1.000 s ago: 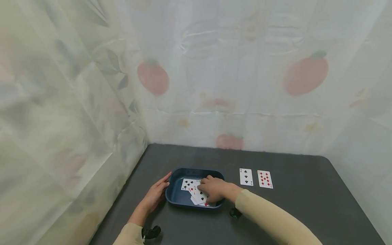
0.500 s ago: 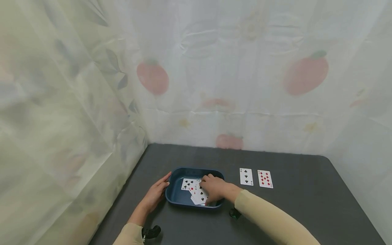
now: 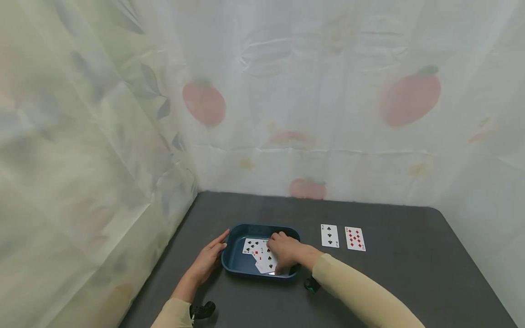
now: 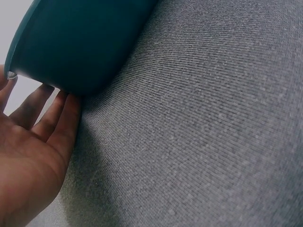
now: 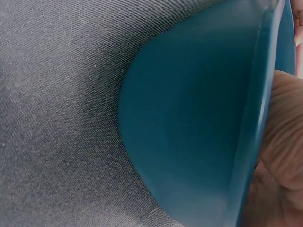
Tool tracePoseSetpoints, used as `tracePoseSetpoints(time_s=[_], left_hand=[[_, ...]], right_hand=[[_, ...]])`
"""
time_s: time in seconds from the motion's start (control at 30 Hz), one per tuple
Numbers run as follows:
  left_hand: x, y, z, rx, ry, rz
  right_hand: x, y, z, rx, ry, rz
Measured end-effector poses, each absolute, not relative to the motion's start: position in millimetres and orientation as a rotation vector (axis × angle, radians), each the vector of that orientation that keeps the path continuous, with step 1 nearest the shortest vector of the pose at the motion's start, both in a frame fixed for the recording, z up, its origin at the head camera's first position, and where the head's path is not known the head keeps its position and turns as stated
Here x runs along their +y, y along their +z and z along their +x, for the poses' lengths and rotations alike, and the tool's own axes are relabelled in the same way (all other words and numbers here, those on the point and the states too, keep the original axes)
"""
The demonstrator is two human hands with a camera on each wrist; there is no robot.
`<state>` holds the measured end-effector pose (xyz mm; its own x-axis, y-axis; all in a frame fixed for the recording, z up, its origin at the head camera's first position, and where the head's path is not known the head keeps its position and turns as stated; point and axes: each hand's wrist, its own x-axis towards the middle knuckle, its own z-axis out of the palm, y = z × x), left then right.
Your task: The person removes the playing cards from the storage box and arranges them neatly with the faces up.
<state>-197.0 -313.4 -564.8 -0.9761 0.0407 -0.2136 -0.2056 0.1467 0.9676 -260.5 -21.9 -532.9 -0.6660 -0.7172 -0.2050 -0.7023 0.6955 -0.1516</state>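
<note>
- There are two hands. The right hand (image 3: 284,249) dips into the tray with bent fingers on the cards; I cannot tell if its grip has a card.
- The left hand (image 3: 208,260) has its fingers out long, touching the tray's left side; its grip is loose.
- One dark blue tray (image 3: 234,255) with round corners and smooth walls sits between the hands.
- Inside is one messy pile of white playing cards (image 3: 266,263), at least three, overlapping, with black spades and red diamonds.
- Two more cards lie face up to the right, side by side and apart: one white three of clubs (image 3: 330,236) and one white card of red diamonds (image 3: 355,239).
- There is a gap between the tray and those two cards.
- The dark grey tabletop (image 3: 402,269) gives wide room on the right; its far edge meets a pale, fruit-printed sheet (image 3: 320,105).
</note>
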Motion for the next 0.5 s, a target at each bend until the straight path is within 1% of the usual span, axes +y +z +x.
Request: tracePoseSetpoints(time_s=[0.3, 0.5], left_hand=[[-316, -568, -198, 2.235, 1.932, -0.177], [-316, -569, -200, 2.25, 1.924, -0.163]], right_hand=[[-21, -531, -259, 2.67, -0.115, -1.17], [-7, -514, -261, 2.681, -0.224, -1.265]])
